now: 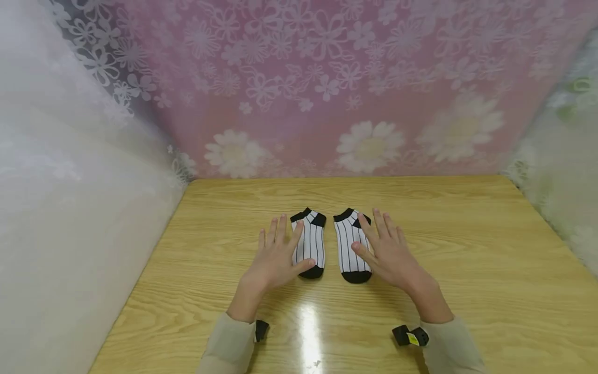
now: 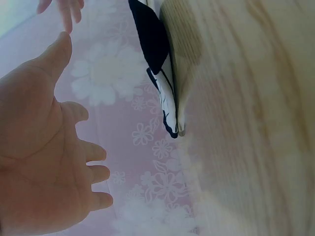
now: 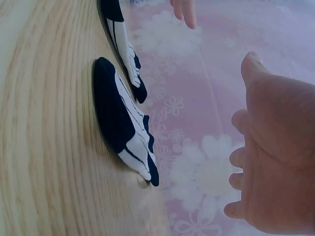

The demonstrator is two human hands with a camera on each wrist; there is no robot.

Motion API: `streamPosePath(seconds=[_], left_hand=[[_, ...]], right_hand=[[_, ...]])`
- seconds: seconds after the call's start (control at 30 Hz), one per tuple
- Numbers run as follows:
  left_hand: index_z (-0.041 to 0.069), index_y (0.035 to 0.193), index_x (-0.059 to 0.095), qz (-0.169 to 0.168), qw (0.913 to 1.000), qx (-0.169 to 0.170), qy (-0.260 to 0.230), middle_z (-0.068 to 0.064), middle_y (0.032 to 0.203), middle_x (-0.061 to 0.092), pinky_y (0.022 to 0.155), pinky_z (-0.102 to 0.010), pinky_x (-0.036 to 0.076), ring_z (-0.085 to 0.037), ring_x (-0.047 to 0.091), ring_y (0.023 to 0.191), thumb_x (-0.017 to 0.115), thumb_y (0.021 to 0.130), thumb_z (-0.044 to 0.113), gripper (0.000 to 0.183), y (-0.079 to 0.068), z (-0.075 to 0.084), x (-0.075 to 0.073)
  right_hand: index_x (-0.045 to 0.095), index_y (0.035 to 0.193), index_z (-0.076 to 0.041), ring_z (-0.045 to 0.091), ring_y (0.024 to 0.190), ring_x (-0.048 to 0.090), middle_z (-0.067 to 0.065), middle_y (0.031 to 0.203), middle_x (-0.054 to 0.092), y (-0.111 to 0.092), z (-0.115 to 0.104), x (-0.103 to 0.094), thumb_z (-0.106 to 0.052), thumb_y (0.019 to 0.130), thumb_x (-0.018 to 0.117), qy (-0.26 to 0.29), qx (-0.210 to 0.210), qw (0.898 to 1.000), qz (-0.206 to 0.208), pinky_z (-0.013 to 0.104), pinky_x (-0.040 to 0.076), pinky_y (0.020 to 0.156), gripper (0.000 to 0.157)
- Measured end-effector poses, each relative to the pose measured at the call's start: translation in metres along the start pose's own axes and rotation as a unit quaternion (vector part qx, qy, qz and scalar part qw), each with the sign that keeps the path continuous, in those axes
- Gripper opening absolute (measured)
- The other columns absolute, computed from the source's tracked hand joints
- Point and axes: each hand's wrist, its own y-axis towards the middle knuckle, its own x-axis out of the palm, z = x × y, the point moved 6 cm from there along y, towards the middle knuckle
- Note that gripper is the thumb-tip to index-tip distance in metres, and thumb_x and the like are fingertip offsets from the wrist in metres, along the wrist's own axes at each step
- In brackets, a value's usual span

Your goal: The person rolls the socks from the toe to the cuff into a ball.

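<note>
Now the left hand (image 1: 273,262) and the right hand (image 1: 390,257) hover, fingers spread, gripping nothing: a striped sock (image 1: 315,241) lies beneath the left thumb, a matching sock (image 1: 347,246) beneath the right, and the wooden table (image 1: 472,249) stretches out beyond. Looks like a hands-off step, the pair laid side by side; handling either would call for lowering fingers and pinching fabric.
</note>
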Motion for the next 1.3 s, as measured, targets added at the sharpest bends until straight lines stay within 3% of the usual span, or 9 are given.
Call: streamPosePath(seconds=[0.4, 0.53, 0.67, 0.77, 1.03, 1.17, 1.3], left_hand=[[0.023, 0.161, 0.006, 0.002, 1.0, 0.002, -0.003, -0.017, 0.164, -0.01, 0.119, -0.062, 0.002, -0.036, -0.01, 0.151, 0.05, 0.094, 0.066, 0.091, -0.004, -0.003, -0.001], [0.021, 0.161, 0.013, 0.001, 0.9999, 0.012, -0.008, -0.02, 0.164, -0.005, 0.119, -0.062, 0.004, -0.039, -0.005, 0.151, 0.053, 0.095, 0.061, 0.087, -0.006, 0.001, 0.001], [0.017, 0.159, 0.024, -0.02, 0.9991, 0.033, -0.017, -0.023, 0.164, 0.004, 0.119, -0.061, 0.006, -0.042, 0.002, 0.151, 0.058, 0.096, 0.054, 0.08, -0.005, 0.01, 0.001], [0.015, 0.156, 0.031, -0.03, 0.998, 0.046, -0.031, -0.024, 0.162, 0.013, 0.119, -0.061, 0.01, -0.044, 0.009, 0.15, 0.058, 0.097, 0.05, 0.074, 0.002, 0.02, 0.0], [0.009, 0.15, 0.041, -0.027, 0.9918, 0.052, -0.113, -0.022, 0.153, 0.036, 0.111, -0.057, 0.034, -0.041, 0.034, 0.14, 0.064, 0.097, 0.035, 0.063, 0.03, 0.047, -0.006], [0.007, 0.148, 0.043, -0.045, 0.9845, 0.055, -0.16, -0.023, 0.148, 0.04, 0.103, -0.046, 0.046, -0.035, 0.046, 0.131, 0.065, 0.097, 0.029, 0.061, 0.043, 0.063, 0.003], [0.007, 0.147, 0.043, -0.065, 0.98, 0.025, -0.186, -0.024, 0.145, 0.042, 0.091, -0.038, 0.052, -0.029, 0.056, 0.119, 0.069, 0.094, 0.027, 0.062, 0.055, 0.075, 0.018]], right_hand=[[0.012, 0.16, -0.01, 0.049, 0.148, -0.004, 0.025, 0.163, -0.005, -0.001, 0.002, 0.006, -0.051, 0.104, 0.041, 0.009, -0.004, 1.0, -0.006, 0.073, 0.007, 0.111, 0.075], [0.021, 0.157, -0.003, 0.051, 0.147, 0.002, 0.029, 0.162, 0.003, 0.001, 0.0, 0.009, -0.047, 0.103, 0.048, 0.017, -0.018, 1.0, -0.003, 0.071, 0.011, 0.112, 0.074], [0.033, 0.151, 0.002, 0.055, 0.143, 0.016, 0.035, 0.157, 0.014, 0.007, 0.004, 0.008, -0.038, 0.101, 0.057, 0.032, -0.033, 0.999, 0.003, 0.07, 0.022, 0.11, 0.069], [0.039, 0.147, 0.005, 0.057, 0.138, 0.025, 0.038, 0.154, 0.019, 0.014, 0.012, 0.004, -0.029, 0.099, 0.061, 0.051, -0.028, 0.998, 0.008, 0.07, 0.03, 0.106, 0.062], [0.044, 0.14, 0.01, 0.057, 0.132, 0.033, 0.041, 0.145, 0.027, 0.039, 0.034, 0.007, -0.017, 0.097, 0.062, 0.117, 0.005, 0.993, 0.002, 0.068, 0.033, 0.105, 0.054], [0.047, 0.136, 0.012, 0.054, 0.128, 0.038, 0.04, 0.139, 0.035, 0.052, 0.046, 0.009, -0.013, 0.095, 0.064, 0.132, 0.033, 0.991, 0.014, 0.065, 0.036, 0.104, 0.051], [0.048, 0.135, 0.012, 0.052, 0.123, 0.04, 0.04, 0.135, 0.037, 0.062, 0.056, 0.011, -0.011, 0.092, 0.068, 0.144, 0.046, 0.988, 0.016, 0.063, 0.038, 0.1, 0.053]])
